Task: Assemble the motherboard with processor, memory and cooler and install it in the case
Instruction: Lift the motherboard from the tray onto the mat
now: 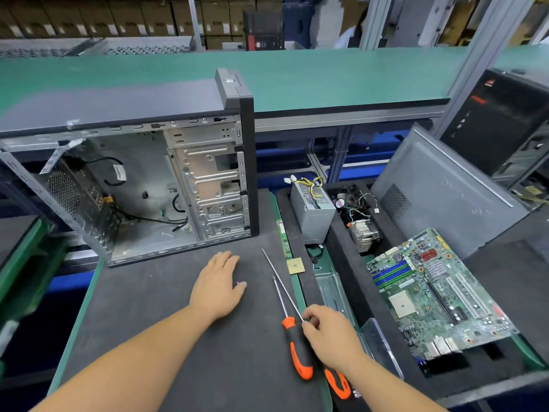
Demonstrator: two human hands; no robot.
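Observation:
An open computer case (142, 185) stands upright at the back left of the dark work mat (166, 322), its side off. The green motherboard (430, 292) lies tilted in a black foam tray (350, 281) on the right. The processor (295, 265) and a memory stick (283, 237) lie at the mat's right edge. A finned cooler (364, 234) sits in the tray behind the board. My left hand (218, 285) rests flat on the mat. My right hand (329, 334) pinches the shaft of a screwdriver (280, 281); a second orange-handled screwdriver (297, 346) lies beside it.
A grey power supply (312, 208) with loose wires stands in the tray. The case's side panel (445, 191) leans at the right, with another black tower (502, 120) behind it. A green shelf (297, 75) runs across the back. A clear plastic piece (377, 343) stands near my right wrist.

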